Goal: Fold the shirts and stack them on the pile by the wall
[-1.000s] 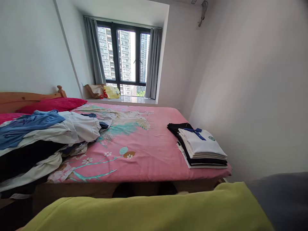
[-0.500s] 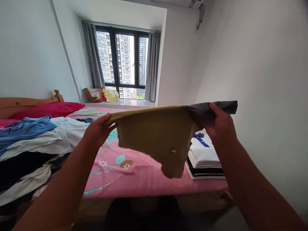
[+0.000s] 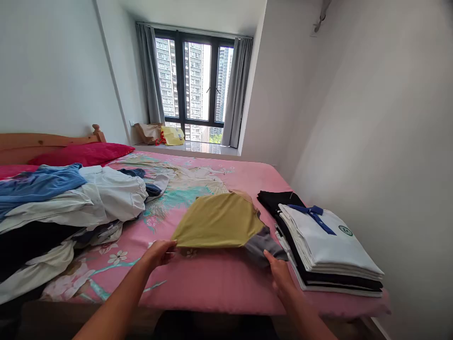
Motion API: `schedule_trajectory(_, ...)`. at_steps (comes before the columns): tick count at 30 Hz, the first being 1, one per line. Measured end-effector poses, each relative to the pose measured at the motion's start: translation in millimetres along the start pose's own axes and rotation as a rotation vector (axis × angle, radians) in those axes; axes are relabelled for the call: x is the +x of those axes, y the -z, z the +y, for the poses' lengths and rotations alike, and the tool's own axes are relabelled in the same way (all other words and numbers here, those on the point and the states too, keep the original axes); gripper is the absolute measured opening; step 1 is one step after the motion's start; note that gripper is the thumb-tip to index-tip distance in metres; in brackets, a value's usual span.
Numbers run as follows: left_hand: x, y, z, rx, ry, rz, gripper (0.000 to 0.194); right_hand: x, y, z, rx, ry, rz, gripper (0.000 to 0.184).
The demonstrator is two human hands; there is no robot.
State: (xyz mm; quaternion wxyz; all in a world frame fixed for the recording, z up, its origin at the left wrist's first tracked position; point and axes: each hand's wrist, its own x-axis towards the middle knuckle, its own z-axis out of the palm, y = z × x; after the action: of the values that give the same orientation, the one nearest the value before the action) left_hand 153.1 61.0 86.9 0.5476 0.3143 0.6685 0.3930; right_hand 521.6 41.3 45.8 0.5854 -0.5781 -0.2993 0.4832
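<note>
The left hand (image 3: 162, 253) pinches the near left corner of a yellow-green cloth garment (image 3: 219, 219) between thumb and fingers. The right hand (image 3: 281, 274) grips the near edge of its grey cloth sleeve (image 3: 264, 244), thumb on top, the fingers mostly hidden. The garment lies spread between and beyond the hands on a pink floral bedsheet (image 3: 212, 288), towards the near side of the bed.

Just right of the sleeve is a neat stack of folded white and black clothes (image 3: 339, 255), topped by a white shirt with a dark blue ribbon and a round green emblem. A folded black garment (image 3: 276, 200) sticks out at its far left.

At left, well apart from the yellow-green garment, lies a loose heap of white, blue and black clothes (image 3: 113, 189). Beyond it are a red pillow (image 3: 92, 153) and a wooden headboard (image 3: 53, 140). On the far windowsill (image 3: 208, 147), a brown paper bag (image 3: 146, 133) sits beside a yellow bag (image 3: 173, 135).
</note>
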Motion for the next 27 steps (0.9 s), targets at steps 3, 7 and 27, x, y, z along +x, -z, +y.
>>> schedule_trajectory(3,4,-2.0,-49,0.108,0.037,-0.006,0.035,-11,17,56,0.048,-0.267,0.065,0.042)
schedule_trajectory(7,13,1.4,-79,0.275,0.038,-0.028,0.032,-25,35,76,0.091,-0.351,0.088,0.046)
schedule_trajectory(27,25,27.2,-122,0.956,-0.833,0.212,0.020,25,-171,11,-0.639,0.140,-0.748,0.026)
